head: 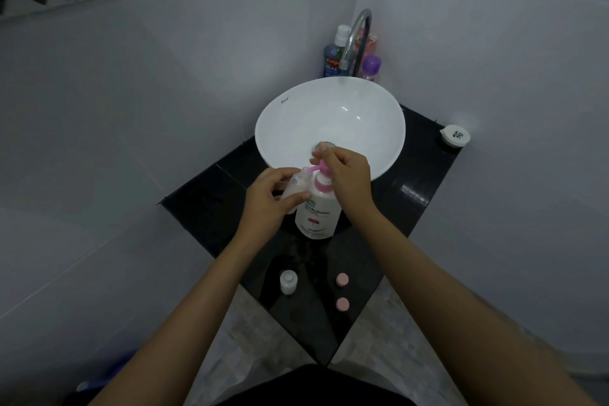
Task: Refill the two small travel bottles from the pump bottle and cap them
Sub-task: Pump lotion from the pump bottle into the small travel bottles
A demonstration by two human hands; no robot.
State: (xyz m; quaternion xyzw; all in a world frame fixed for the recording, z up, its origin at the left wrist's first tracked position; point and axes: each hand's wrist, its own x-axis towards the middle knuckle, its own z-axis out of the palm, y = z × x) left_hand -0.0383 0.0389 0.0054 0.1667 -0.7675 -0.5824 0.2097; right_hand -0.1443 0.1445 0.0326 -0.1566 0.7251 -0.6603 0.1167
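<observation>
A white pump bottle (318, 212) with a pink pump head stands on the black counter (389, 208) in front of the basin. My right hand (346, 175) rests on top of the pump head, fingers curled over it. My left hand (268, 196) grips a small clear travel bottle (294, 186), tilted, its mouth under the pink spout. A second small travel bottle (288, 281) stands upright and uncapped nearer me. Two pink caps (342, 279) (342, 303) lie to its right.
A white round basin (329, 128) sits behind the pump bottle, with a chrome tap (357, 39) over it. Toiletry bottles (334, 54) stand in the corner by the tap. A small white round container (456, 135) sits at the counter's right edge. Walls close in left and right.
</observation>
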